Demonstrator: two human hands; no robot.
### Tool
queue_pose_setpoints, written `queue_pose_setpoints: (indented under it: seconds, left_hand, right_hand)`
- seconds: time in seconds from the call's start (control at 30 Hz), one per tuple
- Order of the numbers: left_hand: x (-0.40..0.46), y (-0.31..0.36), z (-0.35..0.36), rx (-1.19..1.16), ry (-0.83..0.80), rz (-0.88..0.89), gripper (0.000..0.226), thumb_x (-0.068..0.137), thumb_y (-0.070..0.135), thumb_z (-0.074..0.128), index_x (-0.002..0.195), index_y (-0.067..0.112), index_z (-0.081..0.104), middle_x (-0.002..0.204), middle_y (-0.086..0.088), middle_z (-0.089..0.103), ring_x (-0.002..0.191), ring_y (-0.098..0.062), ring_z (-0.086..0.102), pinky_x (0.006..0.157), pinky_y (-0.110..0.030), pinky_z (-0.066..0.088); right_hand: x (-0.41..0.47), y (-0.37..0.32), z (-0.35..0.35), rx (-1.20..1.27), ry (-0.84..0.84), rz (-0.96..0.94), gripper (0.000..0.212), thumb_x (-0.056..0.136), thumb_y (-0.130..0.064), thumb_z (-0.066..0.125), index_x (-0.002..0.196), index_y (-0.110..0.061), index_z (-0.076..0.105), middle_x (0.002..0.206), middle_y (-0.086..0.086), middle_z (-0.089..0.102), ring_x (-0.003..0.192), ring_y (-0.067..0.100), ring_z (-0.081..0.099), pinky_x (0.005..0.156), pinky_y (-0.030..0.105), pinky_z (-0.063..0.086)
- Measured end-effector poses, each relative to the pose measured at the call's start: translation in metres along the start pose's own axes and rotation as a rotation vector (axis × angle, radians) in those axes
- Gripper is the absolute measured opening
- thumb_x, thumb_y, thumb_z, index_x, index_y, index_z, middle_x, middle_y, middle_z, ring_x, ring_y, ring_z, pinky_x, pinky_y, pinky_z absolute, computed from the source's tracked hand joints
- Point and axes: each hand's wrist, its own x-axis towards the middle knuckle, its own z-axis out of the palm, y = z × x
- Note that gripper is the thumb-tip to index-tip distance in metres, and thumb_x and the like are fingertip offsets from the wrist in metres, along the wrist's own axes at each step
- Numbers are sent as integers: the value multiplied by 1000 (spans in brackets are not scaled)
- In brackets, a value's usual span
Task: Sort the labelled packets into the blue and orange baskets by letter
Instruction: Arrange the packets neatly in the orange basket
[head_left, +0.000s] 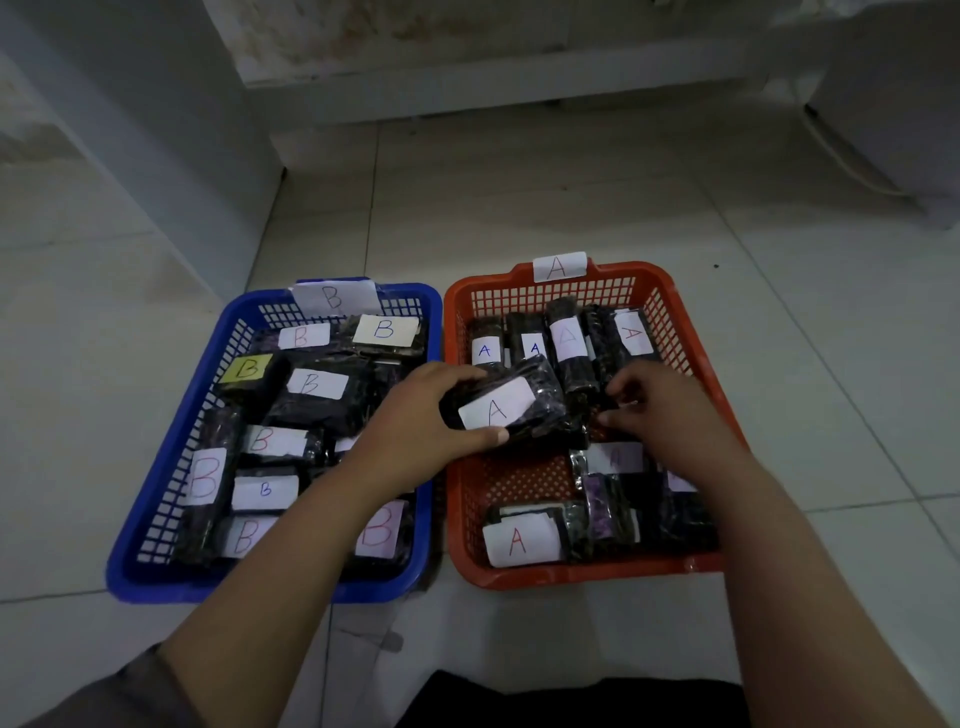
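A rectangular blue plastic mesh basket (156, 499) sits on the pale tiled floor (519, 197) at the left, with a white paper tag marked B (335, 297) fixed to its far rim. Inside lie many dark plastic-wrapped packets with B labels (311, 387), most labels white and one yellow, overlapping one another. Just beside it to the right stands a rectangular orange plastic mesh basket (519, 480), its far rim carrying a white paper tag marked A (558, 267). The left hand (421, 415) reaches across from the blue basket's side and grips a dark wrapped packet with a white A label (506, 405), thumb along its near edge and fingers curled over its far left end; the packet is held tilted above the middle of the orange basket. The right hand (660, 405) is at the packet's right end with fingers curled, but whether it pinches the wrapping cannot be told. More dark A-labelled packets (566, 338) stand in a row against the orange basket's far wall, and others lie along its near side.
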Motion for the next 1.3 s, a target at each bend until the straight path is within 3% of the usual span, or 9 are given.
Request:
queue_pose_setpoints:
  seconds: [0.1, 0.23, 0.33, 0.5, 0.67, 0.8, 0.93, 1.07, 1.3]
  left_hand:
    - [1, -3, -2, -37, 45, 8, 65, 70, 40, 79, 128, 31, 51, 116, 14, 49, 104, -2, 46, 80, -12, 35]
    - [3, 4, 6, 84, -81, 74, 69, 71, 41, 78, 131, 30, 48, 125, 13, 46, 110, -3, 45, 89, -17, 35]
    - [11, 12, 15, 315, -171, 141, 70, 72, 45, 75, 134, 29, 45, 130, 10, 44, 116, -8, 45, 91, -24, 40]
    - [28, 12, 23, 451, -219, 179, 63, 71, 42, 75, 124, 25, 45, 135, 5, 40, 118, -15, 43, 90, -32, 45]
    - [36, 10, 24, 513, -259, 207, 59, 75, 44, 72, 120, 23, 40, 113, -1, 58, 101, -19, 53, 78, -32, 44]
    - [40, 5, 21, 519, -219, 204, 57, 75, 49, 69, 118, 25, 39, 108, 4, 61, 99, -19, 55, 95, -34, 31]
    - [38, 4, 28, 548, -235, 200, 57, 75, 49, 69, 118, 26, 39, 106, 4, 62, 100, -19, 55, 96, -36, 29]
    - [34, 5, 32, 555, -233, 186, 59, 74, 50, 69, 119, 27, 39, 106, 4, 62, 99, -19, 56, 97, -36, 30]
    - [17, 8, 34, 522, -282, 218, 53, 71, 47, 74, 112, 25, 48, 103, 5, 61, 94, -16, 58, 81, -33, 47]
  right_hand:
    - [-4, 6, -15, -227, 99, -19, 26, 77, -21, 75, 100, -31, 66, 120, 4, 56, 116, 16, 43, 88, 22, 27]
    - [-4, -1, -2, -637, -53, -37, 33, 77, -40, 71, 109, -42, 63, 133, -5, 55, 145, 22, -6, 110, 52, -11]
    - [-6, -3, 9, -733, -208, -31, 40, 79, -42, 67, 118, -40, 60, 143, -9, 45, 141, 29, -25, 96, 64, -28]
    - [-6, -1, 19, -895, -320, -32, 45, 92, -34, 50, 137, -39, 45, 157, -11, 13, 132, 41, -38, 89, 74, -27]
    - [-7, -5, 18, -872, -339, 0, 49, 89, -27, 55, 136, -40, 45, 156, -10, 8, 132, 41, -38, 93, 76, -22]
    - [-7, -3, 5, -759, -336, 40, 27, 78, -30, 71, 102, -41, 65, 147, -18, 28, 138, 33, -31, 91, 70, -25]
    - [-10, 4, -10, -572, -314, 46, 16, 72, -33, 76, 78, -43, 64, 133, -31, 40, 142, 19, -24, 96, 66, -26]
    - [-15, 10, -25, -408, -287, 48, 23, 75, -28, 75, 73, -45, 59, 128, -31, 45, 142, 11, -22, 102, 62, -23]
    - [-17, 14, -30, -272, -224, 46, 17, 88, -27, 62, 84, -42, 54, 138, -11, 47, 145, 12, 0, 111, 59, -12]
